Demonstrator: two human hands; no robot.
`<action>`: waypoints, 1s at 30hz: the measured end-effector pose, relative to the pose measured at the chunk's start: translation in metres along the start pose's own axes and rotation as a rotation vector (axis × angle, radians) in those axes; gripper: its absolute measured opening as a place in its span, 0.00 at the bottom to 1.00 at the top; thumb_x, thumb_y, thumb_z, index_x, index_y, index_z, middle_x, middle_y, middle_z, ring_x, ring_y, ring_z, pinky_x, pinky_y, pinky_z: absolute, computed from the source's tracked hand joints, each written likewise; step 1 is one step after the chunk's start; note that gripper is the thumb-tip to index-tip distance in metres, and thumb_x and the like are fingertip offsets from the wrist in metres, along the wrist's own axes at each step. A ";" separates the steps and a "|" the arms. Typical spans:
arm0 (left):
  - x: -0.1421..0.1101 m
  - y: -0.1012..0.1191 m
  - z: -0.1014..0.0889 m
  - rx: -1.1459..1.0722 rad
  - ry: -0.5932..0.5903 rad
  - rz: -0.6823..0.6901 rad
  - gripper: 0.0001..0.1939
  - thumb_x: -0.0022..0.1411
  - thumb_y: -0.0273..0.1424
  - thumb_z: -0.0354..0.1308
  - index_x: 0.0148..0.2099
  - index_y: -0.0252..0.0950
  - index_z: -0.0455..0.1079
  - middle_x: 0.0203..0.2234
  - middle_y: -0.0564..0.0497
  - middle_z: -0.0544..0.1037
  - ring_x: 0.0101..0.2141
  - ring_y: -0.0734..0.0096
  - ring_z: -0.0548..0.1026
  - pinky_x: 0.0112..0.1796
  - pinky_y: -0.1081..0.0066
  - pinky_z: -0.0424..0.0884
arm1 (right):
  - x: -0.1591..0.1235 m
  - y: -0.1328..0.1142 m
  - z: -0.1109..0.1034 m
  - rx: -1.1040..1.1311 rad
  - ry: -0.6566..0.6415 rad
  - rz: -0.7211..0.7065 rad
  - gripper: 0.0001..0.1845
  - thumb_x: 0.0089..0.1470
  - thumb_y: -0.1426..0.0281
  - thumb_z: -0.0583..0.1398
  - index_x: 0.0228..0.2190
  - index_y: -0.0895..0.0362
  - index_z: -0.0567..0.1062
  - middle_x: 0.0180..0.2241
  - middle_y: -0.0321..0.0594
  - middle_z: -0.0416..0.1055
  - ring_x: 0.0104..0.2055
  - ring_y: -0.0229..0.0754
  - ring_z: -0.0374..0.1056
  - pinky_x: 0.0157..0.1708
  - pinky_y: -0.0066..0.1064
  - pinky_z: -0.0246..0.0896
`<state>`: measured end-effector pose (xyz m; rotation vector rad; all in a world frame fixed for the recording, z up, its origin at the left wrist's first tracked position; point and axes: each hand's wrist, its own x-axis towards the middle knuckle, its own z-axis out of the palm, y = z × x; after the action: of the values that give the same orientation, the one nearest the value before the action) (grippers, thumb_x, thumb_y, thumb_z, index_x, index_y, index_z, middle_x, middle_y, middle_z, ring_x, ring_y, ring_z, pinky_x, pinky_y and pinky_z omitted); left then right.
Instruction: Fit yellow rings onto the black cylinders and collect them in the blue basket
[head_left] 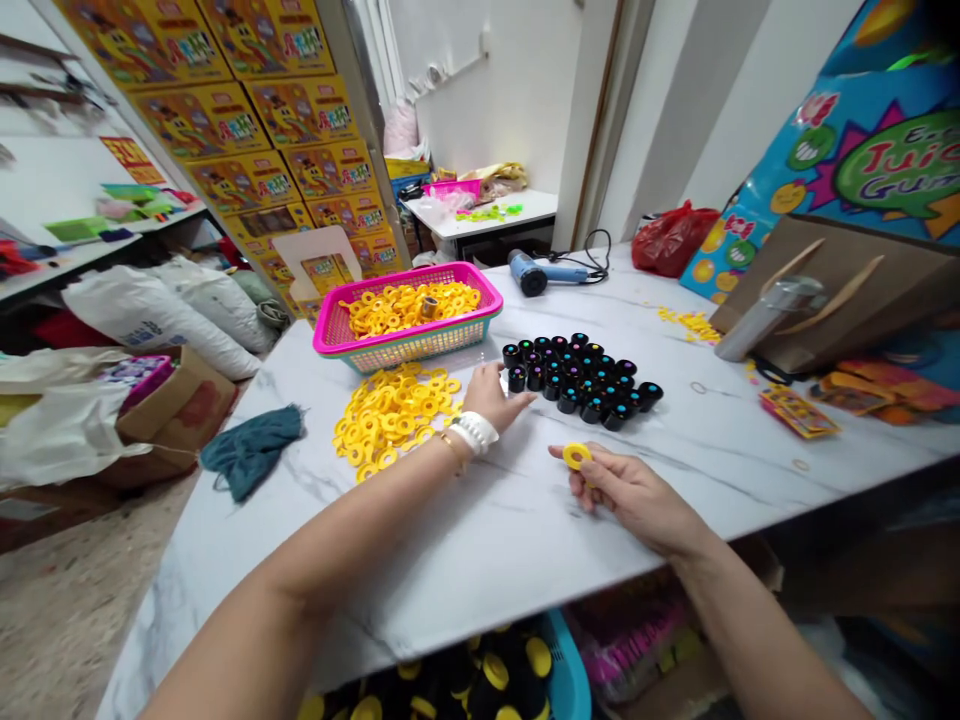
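My right hand [626,492] rests on the marble table [487,540] and pinches a yellow ring [577,456] between thumb and fingers. My left hand [495,395], with a white wristband, reaches forward with fingers extended, its fingertips at the near edge of a cluster of small black cylinders [581,378]. Just left of that hand lies a loose pile of yellow rings [390,415]. Behind the pile stands a pink basket [409,335] filled with more yellow rings.
A teal cloth [251,450] lies at the table's left. A blue handheld tool [536,272], a red bag [671,238], a brown paper bag [840,290] and a metal cylinder [765,315] sit at the back right. A blue bin [562,670] of capped pieces sits below the table edge.
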<state>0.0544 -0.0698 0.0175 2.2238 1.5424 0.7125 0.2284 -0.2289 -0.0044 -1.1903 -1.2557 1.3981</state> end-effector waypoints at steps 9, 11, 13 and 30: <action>-0.060 0.006 -0.019 -0.121 -0.188 0.035 0.13 0.52 0.33 0.66 0.41 0.37 0.75 0.32 0.52 0.78 0.32 0.70 0.74 0.38 0.70 0.71 | -0.014 -0.010 0.016 0.054 0.205 0.055 0.24 0.53 0.57 0.64 0.47 0.59 0.71 0.20 0.30 0.66 0.15 0.31 0.56 0.15 0.24 0.48; -0.099 0.002 -0.029 -0.182 -0.277 0.134 0.15 0.52 0.33 0.67 0.43 0.38 0.75 0.33 0.53 0.78 0.33 0.70 0.74 0.37 0.70 0.70 | -0.015 -0.011 0.018 0.066 0.197 0.111 0.22 0.51 0.58 0.65 0.42 0.61 0.74 0.19 0.30 0.64 0.15 0.29 0.53 0.14 0.22 0.42; -0.126 -0.001 -0.035 -0.229 -0.301 0.226 0.16 0.52 0.34 0.67 0.45 0.38 0.75 0.36 0.51 0.78 0.36 0.68 0.74 0.39 0.70 0.69 | -0.016 -0.013 0.020 0.046 0.130 0.173 0.22 0.53 0.58 0.64 0.43 0.62 0.77 0.17 0.29 0.60 0.16 0.28 0.50 0.15 0.23 0.39; -0.137 0.005 -0.046 -0.317 -0.484 0.104 0.14 0.59 0.44 0.59 0.39 0.41 0.78 0.21 0.56 0.73 0.23 0.75 0.68 0.27 0.74 0.58 | -0.002 -0.031 0.053 -0.145 0.047 0.296 0.18 0.50 0.57 0.66 0.33 0.57 0.70 0.16 0.26 0.60 0.14 0.28 0.49 0.14 0.22 0.41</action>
<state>-0.0071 -0.1997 0.0296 2.0481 1.0094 0.3711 0.1766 -0.2359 0.0276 -1.5504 -1.1997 1.4983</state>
